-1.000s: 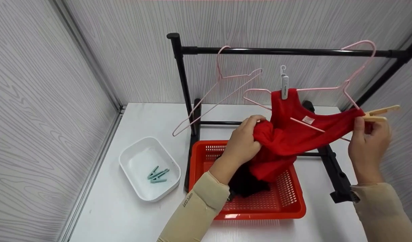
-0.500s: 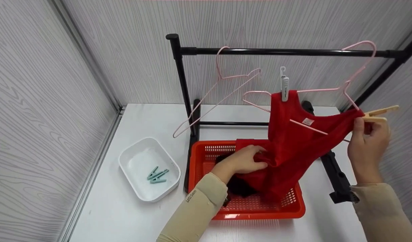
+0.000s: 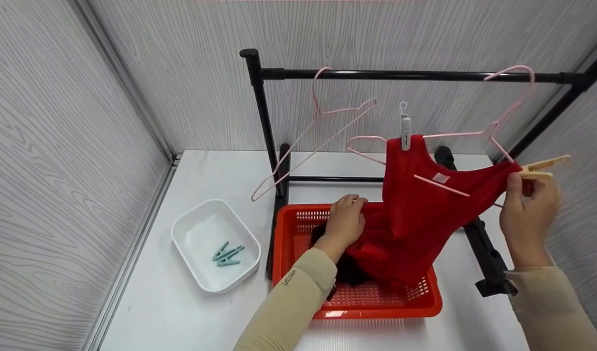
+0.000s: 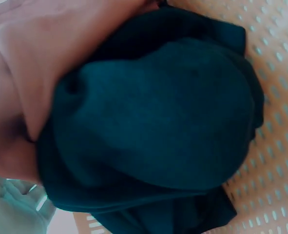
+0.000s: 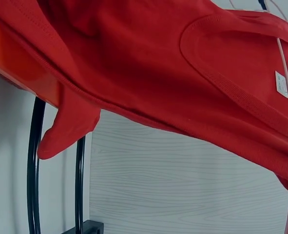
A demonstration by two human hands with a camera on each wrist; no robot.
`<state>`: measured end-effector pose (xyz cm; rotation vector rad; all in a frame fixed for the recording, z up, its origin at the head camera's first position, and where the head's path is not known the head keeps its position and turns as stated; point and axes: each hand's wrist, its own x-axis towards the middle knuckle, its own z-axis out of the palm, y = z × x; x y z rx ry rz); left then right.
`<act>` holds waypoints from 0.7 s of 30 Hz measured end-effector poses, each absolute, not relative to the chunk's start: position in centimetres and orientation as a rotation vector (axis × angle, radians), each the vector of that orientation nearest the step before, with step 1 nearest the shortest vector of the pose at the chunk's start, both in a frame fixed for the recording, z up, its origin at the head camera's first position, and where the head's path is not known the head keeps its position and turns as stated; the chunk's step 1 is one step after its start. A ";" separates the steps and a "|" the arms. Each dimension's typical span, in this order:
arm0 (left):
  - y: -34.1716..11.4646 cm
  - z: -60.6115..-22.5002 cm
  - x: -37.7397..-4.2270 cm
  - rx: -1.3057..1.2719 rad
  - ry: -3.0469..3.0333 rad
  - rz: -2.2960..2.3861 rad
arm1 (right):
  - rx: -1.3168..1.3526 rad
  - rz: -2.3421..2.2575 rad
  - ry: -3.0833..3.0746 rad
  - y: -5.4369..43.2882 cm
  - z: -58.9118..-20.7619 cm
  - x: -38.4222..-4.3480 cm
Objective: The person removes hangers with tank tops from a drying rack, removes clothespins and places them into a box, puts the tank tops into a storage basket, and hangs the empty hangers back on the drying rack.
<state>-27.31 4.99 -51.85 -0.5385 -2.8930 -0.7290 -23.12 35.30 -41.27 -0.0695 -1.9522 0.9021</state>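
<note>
A red tank top (image 3: 415, 209) hangs by its shoulders from a pink hanger (image 3: 456, 134), its lower part drooping into the red basket (image 3: 376, 312). A white clothespin (image 3: 405, 131) clips one strap, and a yellow clothespin (image 3: 537, 168) sits at the other. My right hand (image 3: 529, 217) pinches that second strap just below the yellow clothespin, thumb in front. At the garment's left side, my left hand (image 3: 344, 219) holds its cloth over the basket, fingertips partly hidden by folds. In the left wrist view, a dark garment (image 4: 153, 117) lies bunched beneath.
A black rack's top bar (image 3: 400, 74) carries both hangers; a bare pink hanger (image 3: 313, 151) hangs at its left. A white tray (image 3: 186, 243) with teal clothespins (image 3: 227, 254) stands on the table at left. The rack's black foot (image 3: 491, 263) lies right of the basket.
My left hand has lowered the bunched cloth, so the tank top hangs longer, then moved left to its side. The hanger, garment and my right hand have shifted slightly left.
</note>
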 end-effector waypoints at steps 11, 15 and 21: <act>5.1 -53.4 -28.6 -0.382 -2.874 -0.644 | -0.098 0.904 -1.996 35.2 -41.9 -23.2; 5.0 -53.7 -28.9 -0.379 -2.813 -0.713 | -0.105 0.902 -1.995 35.3 -42.0 -23.2; 4.9 -53.8 -29.2 -0.393 -2.713 -0.816 | -0.110 0.908 -1.989 35.6 -42.2 -23.2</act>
